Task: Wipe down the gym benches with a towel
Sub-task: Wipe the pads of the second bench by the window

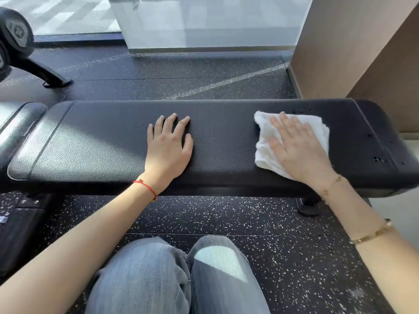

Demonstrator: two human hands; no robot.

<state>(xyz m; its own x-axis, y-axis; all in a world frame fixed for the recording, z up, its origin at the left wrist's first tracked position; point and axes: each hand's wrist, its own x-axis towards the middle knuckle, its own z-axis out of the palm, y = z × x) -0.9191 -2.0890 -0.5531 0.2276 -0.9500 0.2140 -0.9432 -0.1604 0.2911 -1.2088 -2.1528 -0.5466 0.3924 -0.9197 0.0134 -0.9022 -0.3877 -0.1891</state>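
The towel (292,141), white and folded into a rough square, lies flat on the black padded counter (108,141) toward its right end, just short of the stitched seam where a few dark droplets dot the leather. The right hand (297,148) rests on top of the towel, palm down; its grip is spread, the fingers straight and slightly fanned, pressing the cloth onto the padding without curling round it. The towel shows beyond the fingertips and on both sides of the hand, so the hand sits near the middle of the cloth, and the heel of the palm covers its near corner. The left hand (169,143) lies well apart from the towel, near the middle of the counter, also palm down with its fingers spread, touching only the bare leather. A red string bracelet (146,189) circles the left wrist; thin gold bracelets (332,185) circle the right wrist and forearm. The person's knees in light blue jeans (176,277) sit below the counter's near edge, over a speckled black rubber floor (283,234).
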